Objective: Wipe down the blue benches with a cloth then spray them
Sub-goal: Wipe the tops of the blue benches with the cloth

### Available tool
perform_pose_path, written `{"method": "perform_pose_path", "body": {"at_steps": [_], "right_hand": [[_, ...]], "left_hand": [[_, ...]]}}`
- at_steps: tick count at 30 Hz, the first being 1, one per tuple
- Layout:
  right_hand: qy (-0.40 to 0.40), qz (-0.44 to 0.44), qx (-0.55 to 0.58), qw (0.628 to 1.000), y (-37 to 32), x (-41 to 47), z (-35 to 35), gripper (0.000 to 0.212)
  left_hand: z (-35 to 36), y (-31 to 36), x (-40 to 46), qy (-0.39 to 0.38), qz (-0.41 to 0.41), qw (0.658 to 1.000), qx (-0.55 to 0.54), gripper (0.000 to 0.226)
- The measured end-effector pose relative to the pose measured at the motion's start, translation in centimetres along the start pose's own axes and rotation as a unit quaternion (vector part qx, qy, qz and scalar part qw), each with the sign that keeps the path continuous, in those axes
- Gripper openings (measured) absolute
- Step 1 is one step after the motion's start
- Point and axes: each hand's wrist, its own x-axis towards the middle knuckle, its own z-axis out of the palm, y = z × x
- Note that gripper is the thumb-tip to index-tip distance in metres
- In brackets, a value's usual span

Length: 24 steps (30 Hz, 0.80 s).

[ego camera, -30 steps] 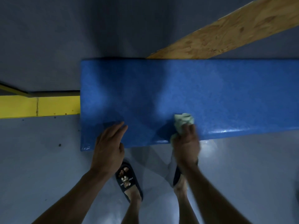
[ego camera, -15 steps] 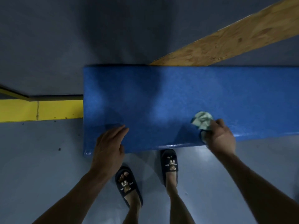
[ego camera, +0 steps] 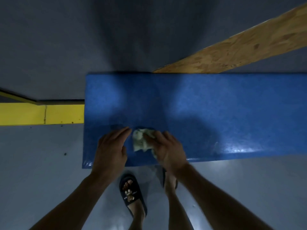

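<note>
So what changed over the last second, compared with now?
The right hand, gripping the cloth, swept right along the blue bench, then back left; it now holds the cloth beside the left hand. The left hand stayed flat on the bench's near edge; nothing was let go.

A grey floor [ego camera: 49, 171] fills the lower part of the view, with a few dark specks on it at the left and a pale sheen at the lower right. A yellow painted strip [ego camera: 41, 114] runs in from the left edge, a thin crack crossing it. A plank of rough chipboard [ego camera: 232, 52] slants up toward the top right corner. Two feet stand on the floor; the left one wears a dark slipper [ego camera: 132, 193] with a small bear figure on its strap.
</note>
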Motion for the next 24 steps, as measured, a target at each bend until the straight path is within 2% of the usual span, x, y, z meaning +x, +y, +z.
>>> {"method": "perform_pose_path", "body": {"at_steps": [2,6,8,10,12,16,18,20,21,22,24], "right_hand": [[0.016,0.042,-0.044,0.998,6.6,-1.3,-1.8,0.055],[0.066,0.264,-0.043,0.961,16.4,-4.0,-5.9,0.047],[0.103,0.363,-0.036,0.925,16.7,-3.9,-5.8,0.045],[0.138,0.407,-0.022,0.903,14.1,-2.5,-4.1,0.049],[0.14,0.371,-0.003,0.918,9.3,-0.6,-1.7,0.048],[0.045,0.144,0.001,0.989,0.3,2.3,0.0,0.043],[-0.009,0.025,0.004,1.0,1.8,2.9,-0.8,0.05],[-0.044,-0.086,-0.041,0.995,6.4,3.0,-1.9,0.051],[-0.05,-0.108,-0.074,0.99,9.5,2.8,-2.6,0.051],[-0.036,-0.093,-0.096,0.99,12.7,2.7,-3.5,0.053],[0.013,0.019,-0.111,0.994,19.0,2.1,-5.9,0.053]], "left_hand": [[0.5,0.4,0.4,-0.002,-0.006,1.0,0.005,0.058],[1.5,1.8,1.5,-0.018,0.01,1.0,0.0,0.057],[2.0,2.5,2.2,-0.021,0.006,1.0,-0.002,0.056],[2.2,3.4,2.7,-0.022,-0.011,1.0,-0.001,0.06],[2.2,4.2,3.2,-0.02,-0.018,1.0,-0.008,0.062],[2.2,4.8,4.1,-0.016,-0.025,1.0,-0.007,0.059],[2.3,4.8,4.4,-0.014,-0.017,1.0,-0.006,0.055],[2.5,4.7,4.8,-0.012,-0.014,1.0,-0.004,0.058],[2.6,4.8,5.1,-0.011,-0.017,1.0,-0.004,0.061],[2.8,5.0,5.4,-0.011,-0.021,1.0,-0.002,0.062],[3.0,5.6,5.9,-0.015,-0.029,0.999,0.013,0.065]]}}
